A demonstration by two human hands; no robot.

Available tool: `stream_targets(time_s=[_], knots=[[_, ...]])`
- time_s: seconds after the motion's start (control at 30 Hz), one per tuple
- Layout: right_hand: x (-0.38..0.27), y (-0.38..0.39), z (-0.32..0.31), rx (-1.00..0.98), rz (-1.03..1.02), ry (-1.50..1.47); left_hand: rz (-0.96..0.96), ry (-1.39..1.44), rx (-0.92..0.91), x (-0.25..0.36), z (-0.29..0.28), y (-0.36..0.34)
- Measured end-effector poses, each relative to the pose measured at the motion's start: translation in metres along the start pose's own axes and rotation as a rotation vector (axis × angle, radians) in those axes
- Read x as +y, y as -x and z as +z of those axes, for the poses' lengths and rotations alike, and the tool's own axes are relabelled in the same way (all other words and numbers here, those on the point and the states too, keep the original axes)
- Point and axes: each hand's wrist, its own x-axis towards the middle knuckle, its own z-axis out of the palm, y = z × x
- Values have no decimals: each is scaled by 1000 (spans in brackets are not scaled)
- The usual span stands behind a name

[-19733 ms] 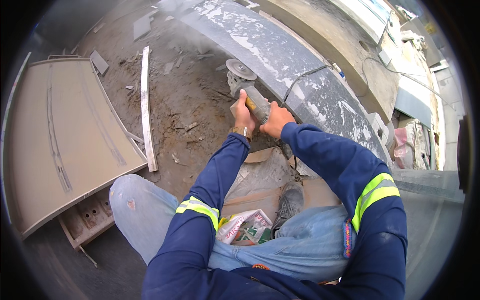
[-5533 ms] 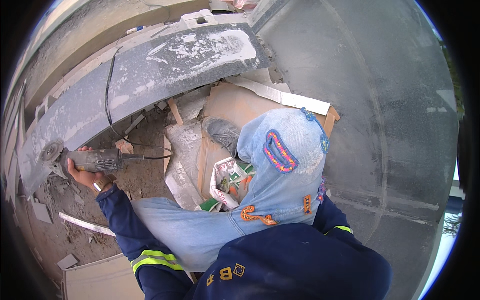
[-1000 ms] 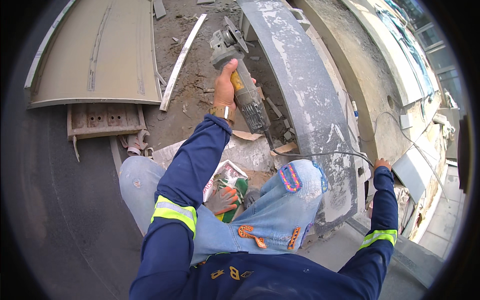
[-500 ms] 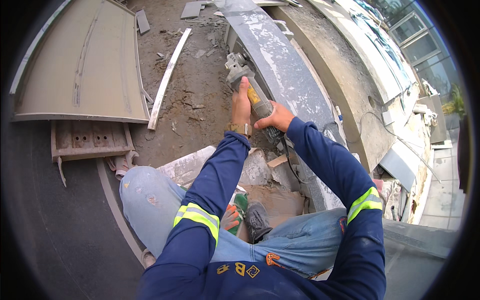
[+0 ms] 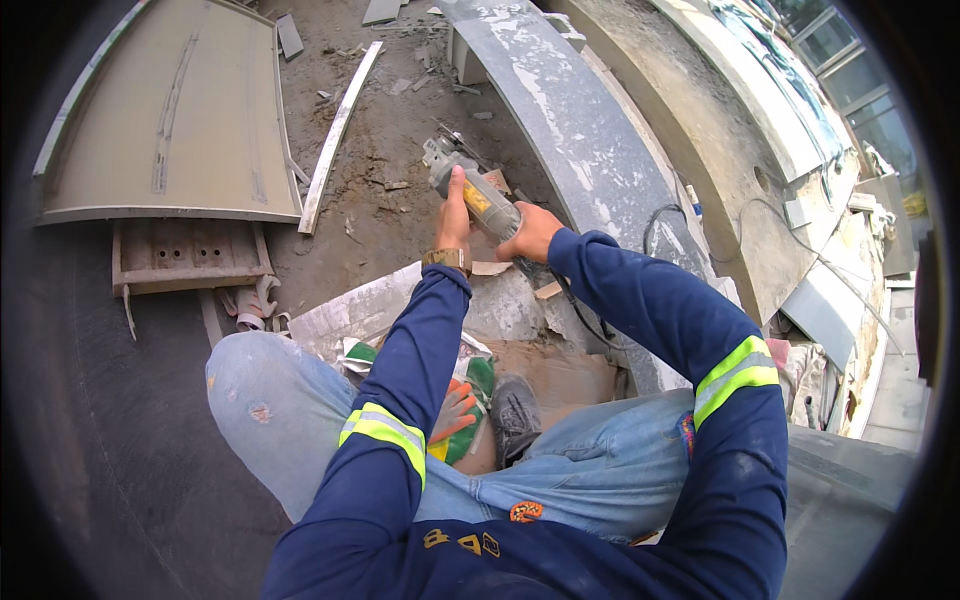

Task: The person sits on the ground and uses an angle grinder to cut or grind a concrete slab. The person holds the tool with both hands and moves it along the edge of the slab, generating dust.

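Observation:
Both my hands grip an angle grinder (image 5: 478,200) with a grey gear head and a yellow label on its body. My left hand (image 5: 453,220) wraps round its front part, thumb along the top. Behind it, my right hand (image 5: 532,236) closes round the rear of the body, where a dark cord trails down. The grinder's head is over the dirt, apart from and left of the long grey stone slab (image 5: 575,130), whose top has whitish patches. A thin disc seems to show edge-on beside the head, though blurred.
A large beige panel (image 5: 190,110) lies at the left above a holed metal piece (image 5: 190,254). A pale narrow strip (image 5: 340,135) rests on the dirt. Broken concrete (image 5: 365,312) and an orange-and-green glove (image 5: 462,410) lie near my legs. A concrete ledge (image 5: 690,150) runs along the right.
My hands and the grinder have moved left, away from the slab's edge. The grinder's head has turned further left, and the view has shifted slightly.

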Motion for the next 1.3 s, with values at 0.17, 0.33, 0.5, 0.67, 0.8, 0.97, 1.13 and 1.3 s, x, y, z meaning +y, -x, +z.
stream_targets(time_s=[0.17,0.33,0.5,0.67,0.8,0.97,1.13,1.3], knots=[[16,-1,7,-68,-42,-105,123,-29,140,-5,11,21],[-4,-8,26,-191,-67,-298,155,34,230,-2,-17,17],[16,-31,51,-161,-94,-346,161,124,225,9,-11,25],[2,-40,55,-147,-64,-278,146,148,182,14,-27,19],[-30,-18,31,-32,20,46,73,307,86,7,-21,6],[-24,-14,-1,136,195,182,-113,559,-62,0,23,-19],[-18,-15,-8,128,349,318,-166,618,-26,-26,52,-28],[4,-17,9,190,401,247,-207,536,-114,-35,54,-41]])
